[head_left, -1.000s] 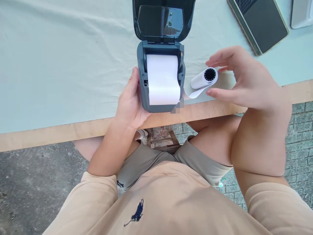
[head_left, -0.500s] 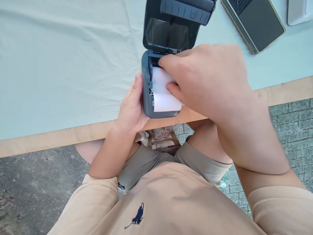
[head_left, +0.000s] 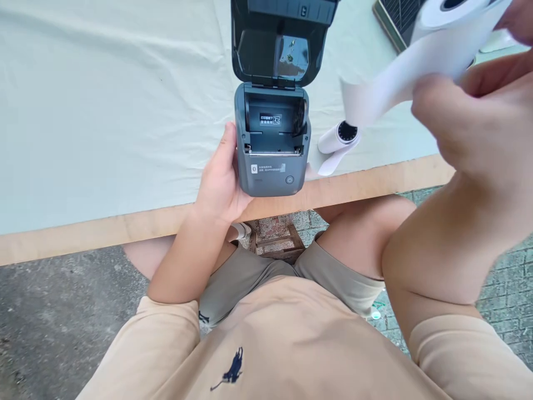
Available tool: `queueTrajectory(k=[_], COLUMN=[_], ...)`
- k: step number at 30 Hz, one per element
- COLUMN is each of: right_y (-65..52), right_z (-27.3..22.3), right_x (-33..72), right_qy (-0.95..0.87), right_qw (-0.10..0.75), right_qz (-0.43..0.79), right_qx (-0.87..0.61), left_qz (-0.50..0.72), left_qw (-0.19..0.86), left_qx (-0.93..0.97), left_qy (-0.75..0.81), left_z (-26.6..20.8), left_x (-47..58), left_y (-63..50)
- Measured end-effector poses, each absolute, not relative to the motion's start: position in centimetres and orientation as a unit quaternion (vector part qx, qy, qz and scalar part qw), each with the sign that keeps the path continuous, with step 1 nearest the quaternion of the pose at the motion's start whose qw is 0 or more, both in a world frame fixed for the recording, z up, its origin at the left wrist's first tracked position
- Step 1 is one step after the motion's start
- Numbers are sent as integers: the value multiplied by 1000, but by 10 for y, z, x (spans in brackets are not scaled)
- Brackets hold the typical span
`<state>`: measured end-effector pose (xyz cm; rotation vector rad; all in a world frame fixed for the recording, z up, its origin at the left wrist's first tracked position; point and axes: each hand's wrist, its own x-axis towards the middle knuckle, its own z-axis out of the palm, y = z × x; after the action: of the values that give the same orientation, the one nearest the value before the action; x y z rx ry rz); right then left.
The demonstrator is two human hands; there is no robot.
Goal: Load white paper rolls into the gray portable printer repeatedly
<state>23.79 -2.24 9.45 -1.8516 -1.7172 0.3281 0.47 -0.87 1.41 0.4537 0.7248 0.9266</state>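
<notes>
A dark grey portable label printer (head_left: 272, 180) stands near the table's front edge with its lid (head_left: 260, 50) raised. Its paper bay holds no roll; a small printed sticker and a power button show. My left hand (head_left: 220, 180) is wrapped round the printer's left side and underside. Up at the right, my right hand (head_left: 478, 111), partly cut off by the frame edge, grips a white paper roll (head_left: 437, 55) whose loose end hangs to the left. Below that loose end, a smaller white roll (head_left: 331, 138) with a dark core lies on the table, its strip partly unrolled.
Behind the paper roll, a dark-screened phone (head_left: 395, 25) is partly hidden at the upper right. A pale cloth (head_left: 104, 111) covers the table, with a bare wooden edge (head_left: 104, 230) in front. My legs are beneath that edge.
My right hand has lifted the paper roll out of the printer and carried it up to the right. The printer's bay and the smaller roll have come into sight. My left hand keeps its hold.
</notes>
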Motion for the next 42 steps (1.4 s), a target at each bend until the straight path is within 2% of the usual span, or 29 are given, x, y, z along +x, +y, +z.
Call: queueTrajectory(k=[2, 8, 12, 15, 17, 20, 24, 30, 36, 39, 42], right_y=[-16, 4, -2, -14, -21, -24, -22, -19, -14, -6, 14], right_z=[77, 45, 52, 62, 66, 66, 64, 58, 55, 57, 54], right_x=[258, 276, 276, 269, 260, 245, 230, 224, 223, 221, 222], right_qy=[-635, -590, -596, -654, -689, -721, -713, -673, -629, -643, -663], right_qw=[262, 196, 155, 224, 251, 197, 143, 231, 433, 442, 376], right_qz=[76, 99, 100, 91, 131, 184, 161, 192, 236, 201, 201], right_qx=[-722, -777, -781, -717, -667, -639, -667, -676, -601, -592, -616], left_qz=[429, 433, 442, 449, 451, 459, 472, 487, 487, 480, 478], left_qw=[808, 811, 805, 792, 784, 777, 773, 764, 768, 770, 772], left_qx=[213, 195, 204, 225, 232, 232, 214, 177, 181, 205, 226], left_qy=[343, 341, 339, 349, 357, 362, 365, 384, 374, 367, 353], left_z=[15, 16, 14, 10, 8, 7, 9, 12, 12, 11, 13], left_x=[4, 1, 1, 2, 1, 1, 3, 8, 9, 8, 7], left_y=[-8, -7, -7, -7, -8, -8, -10, -11, -10, -11, -14])
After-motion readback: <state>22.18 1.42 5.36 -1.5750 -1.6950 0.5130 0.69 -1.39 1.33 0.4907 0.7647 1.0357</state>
